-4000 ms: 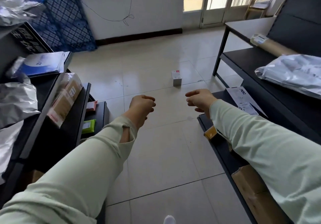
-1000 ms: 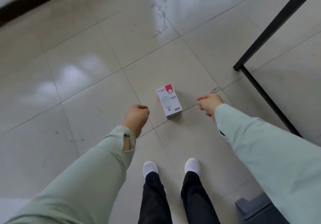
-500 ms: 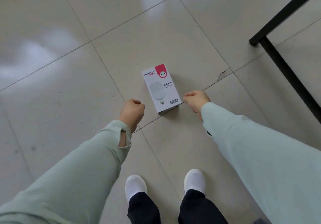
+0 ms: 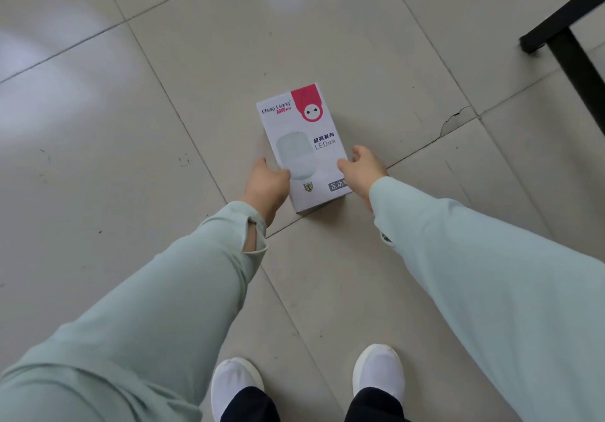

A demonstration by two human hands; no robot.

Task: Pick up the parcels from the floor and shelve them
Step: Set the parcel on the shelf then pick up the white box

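Observation:
A white LED bulb box [image 4: 302, 146] with a pink corner and a bulb picture lies flat on the tiled floor just ahead of my feet. My left hand [image 4: 266, 184] grips its left side near the close end, thumb laid over the top face. On the opposite side my right hand [image 4: 361, 169] holds the right edge, thumb on the top face and fingers down along the side. The fingertips of both hands are hidden behind the box.
A black metal shelf leg and floor rail [image 4: 569, 48] stand at the upper right. A cracked tile joint [image 4: 451, 127] runs right of the box. My white shoes [image 4: 376, 372] are at the bottom edge.
I have bent lower, so the box looks larger. Both hands, curled in fists beside the box half a second ago, have moved in and taken hold of its two sides.

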